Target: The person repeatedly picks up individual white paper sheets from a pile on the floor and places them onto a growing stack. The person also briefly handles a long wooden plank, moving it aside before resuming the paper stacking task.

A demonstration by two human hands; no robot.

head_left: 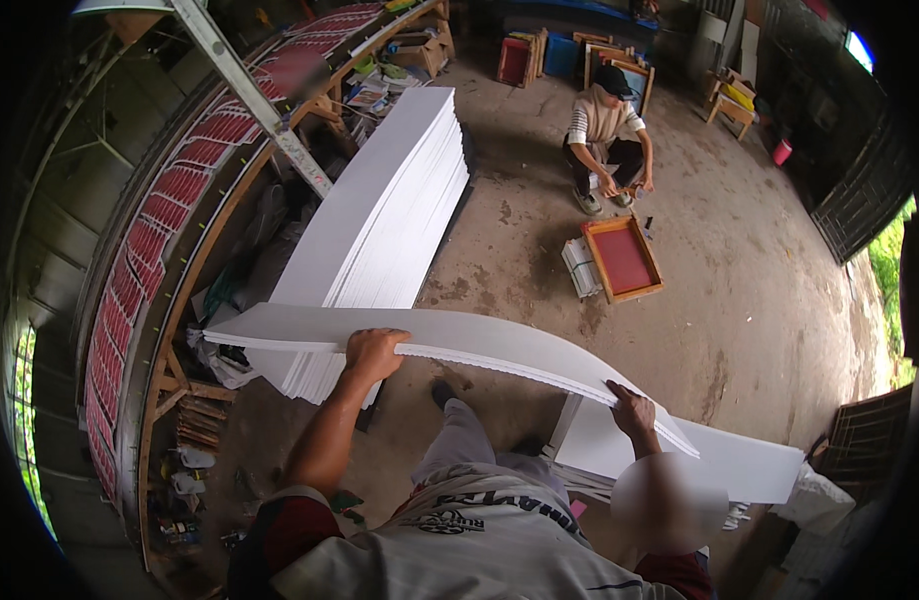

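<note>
My left hand (376, 354) is closed on the near edge of a few long white sheets (479, 332), left of their middle. Toward their right end, my right hand (634, 410) grips the same sheets, fingers wrapped over the edge. The sheets lie across in front of me and bow, their right end dipping. Their left end passes over the near end of a tall stack of white sheets (379, 190). Below the right end lies a lower pile of white sheets (744, 462). Whether the held sheets touch either pile I cannot tell.
A long table (149, 250) with rows of red printed pieces runs along the left. Ahead, a person (606, 135) squats on the concrete floor behind a wooden frame with a red screen (622, 258). Beside it lies a small white bundle (581, 268). More frames (516, 62) lean at the back.
</note>
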